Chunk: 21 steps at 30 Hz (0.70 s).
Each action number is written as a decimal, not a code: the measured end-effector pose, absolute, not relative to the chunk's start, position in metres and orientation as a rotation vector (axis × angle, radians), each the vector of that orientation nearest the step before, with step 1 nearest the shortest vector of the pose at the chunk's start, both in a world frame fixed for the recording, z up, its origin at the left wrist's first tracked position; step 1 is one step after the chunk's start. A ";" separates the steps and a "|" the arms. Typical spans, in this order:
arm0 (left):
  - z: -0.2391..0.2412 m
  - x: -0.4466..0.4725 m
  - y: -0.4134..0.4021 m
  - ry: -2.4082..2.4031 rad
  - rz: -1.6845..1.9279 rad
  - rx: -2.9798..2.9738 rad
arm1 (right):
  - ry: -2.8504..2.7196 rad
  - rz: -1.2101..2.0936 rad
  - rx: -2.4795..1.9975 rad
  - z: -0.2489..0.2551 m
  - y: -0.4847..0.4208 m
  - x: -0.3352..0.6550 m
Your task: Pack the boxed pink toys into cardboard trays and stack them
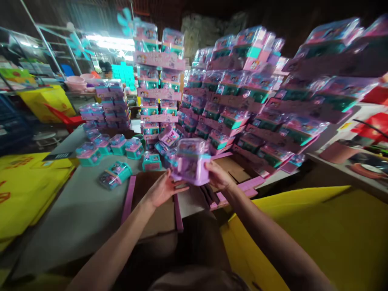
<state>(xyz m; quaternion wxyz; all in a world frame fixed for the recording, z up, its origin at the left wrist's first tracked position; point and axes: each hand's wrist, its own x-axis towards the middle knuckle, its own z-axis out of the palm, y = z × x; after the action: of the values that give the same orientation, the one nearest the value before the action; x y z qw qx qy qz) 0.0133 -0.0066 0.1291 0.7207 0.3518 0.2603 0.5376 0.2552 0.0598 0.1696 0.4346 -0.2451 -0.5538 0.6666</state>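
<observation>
Between my two hands is a purple plastic toy box (191, 163) with a clear domed cover, slightly blurred. My left hand (162, 189) grips its lower left side, thumb against it and fingers stretching beneath. On the opposite side, my right hand (217, 174) is closed on the right edge. Below lies a shallow cardboard tray with pink edges (151, 202), and a second pink-edged cardboard tray (235, 169) is to the right. Several teal toy boxes with clear covers stand on the grey table to the left; one teal box (115, 175) lies tipped over.
Tall stacks of packed trays (160, 95) rise behind, with more stacks (230, 97) reaching to the right. Yellow sheeting (309, 234) hangs at the lower right, and yellow bags (27, 182) lie left of the grey table (75, 210). A person (106, 70) is far back.
</observation>
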 end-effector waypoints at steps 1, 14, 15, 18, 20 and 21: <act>0.128 0.016 -0.010 0.534 1.206 0.739 | -1.363 1.717 -0.593 0.165 0.048 0.250; 0.108 -0.010 -0.062 0.915 1.242 1.139 | -1.720 1.397 -0.767 0.152 0.011 0.225; 0.106 -0.012 -0.062 0.959 1.238 1.170 | -1.723 1.370 -0.770 0.147 0.010 0.220; 0.094 -0.018 -0.064 0.984 1.237 1.063 | -1.611 1.353 -0.803 0.125 0.006 0.207; 0.082 -0.023 -0.067 0.937 1.243 0.903 | -1.508 1.364 -0.841 0.109 0.003 0.202; 0.076 -0.026 -0.069 0.925 1.242 0.843 | -1.473 1.361 -0.860 0.103 0.002 0.200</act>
<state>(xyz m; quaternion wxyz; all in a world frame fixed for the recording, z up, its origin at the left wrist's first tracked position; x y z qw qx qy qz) -0.0259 -0.0686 0.0761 0.6359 0.3691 0.4050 0.5435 0.2001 0.0024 0.1026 0.4616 -0.3495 -0.5988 0.5533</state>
